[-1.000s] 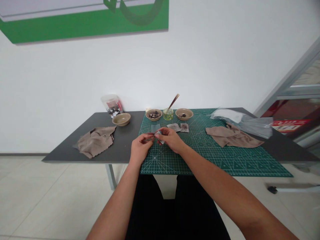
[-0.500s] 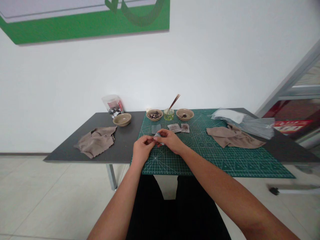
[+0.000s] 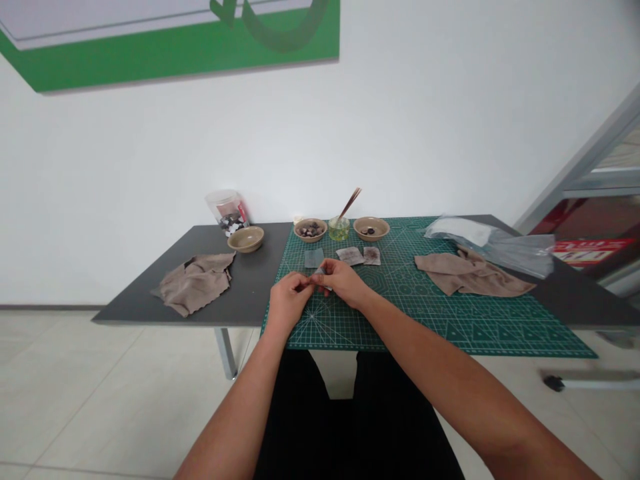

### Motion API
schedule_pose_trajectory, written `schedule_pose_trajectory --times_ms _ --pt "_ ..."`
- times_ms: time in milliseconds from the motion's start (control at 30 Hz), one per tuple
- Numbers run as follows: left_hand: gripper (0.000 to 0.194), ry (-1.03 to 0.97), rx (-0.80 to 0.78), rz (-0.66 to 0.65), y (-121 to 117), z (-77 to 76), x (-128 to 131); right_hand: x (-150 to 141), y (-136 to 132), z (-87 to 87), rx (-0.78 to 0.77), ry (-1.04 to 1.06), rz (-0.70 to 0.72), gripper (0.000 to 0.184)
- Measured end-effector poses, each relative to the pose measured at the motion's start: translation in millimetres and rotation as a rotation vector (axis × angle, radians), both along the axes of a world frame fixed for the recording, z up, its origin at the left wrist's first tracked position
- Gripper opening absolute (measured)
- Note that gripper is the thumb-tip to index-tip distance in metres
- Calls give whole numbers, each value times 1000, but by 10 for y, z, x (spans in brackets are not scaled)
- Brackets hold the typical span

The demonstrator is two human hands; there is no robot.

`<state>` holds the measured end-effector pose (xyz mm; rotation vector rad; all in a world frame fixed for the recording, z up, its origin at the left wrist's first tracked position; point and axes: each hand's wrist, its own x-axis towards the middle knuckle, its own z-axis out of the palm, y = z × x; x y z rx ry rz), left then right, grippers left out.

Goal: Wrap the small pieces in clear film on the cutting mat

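Over the green cutting mat (image 3: 400,320), my two hands meet fingertip to fingertip. My right hand (image 3: 345,281) is closed on a small folded grey sheet (image 3: 320,271), only partly visible between the fingers. My left hand (image 3: 290,299) is closed in a pinch against it; whatever it grips is hidden. Just beyond the hands lie a flat grey square sheet (image 3: 314,258) and two white pads with dark stains, a left pad (image 3: 350,256) and a right pad (image 3: 371,255).
Behind stand a bowl of dark chunks (image 3: 311,231), a glass with thin sticks (image 3: 339,231) and a bowl with few pieces (image 3: 371,229). Leftward are another bowl (image 3: 246,240), a clear jar (image 3: 227,212) and a brown cloth (image 3: 197,283). Rightward lie a cloth (image 3: 470,275) and plastic bag (image 3: 520,252).
The grey sheet has turned between my fingers and shows less. Both hands stay together at nearly the same spot, with the fingers slightly shifted. The view has moved slightly.
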<state>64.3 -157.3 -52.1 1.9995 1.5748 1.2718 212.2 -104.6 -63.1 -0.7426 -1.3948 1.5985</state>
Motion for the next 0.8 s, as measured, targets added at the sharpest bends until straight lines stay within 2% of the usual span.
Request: schedule_pose_trajectory --times_ms 100,267,433,567,800 --pt "15 -99 -26 -26 8 12 1 13 1 7 -1 62 -21 40" --pt "14 -179 -93 36 33 -13 8 30 -26 56 -24 108 3 36" --pt "14 -111 -150 44 31 -22 16 25 -40 67 -52 100 -39 45" --pt "12 -54 -113 61 24 -8 16 28 -36 61 -23 17 -16 42" --pt "12 -72 -143 8 34 -2 11 32 -47 83 -28 -55 -1 41"
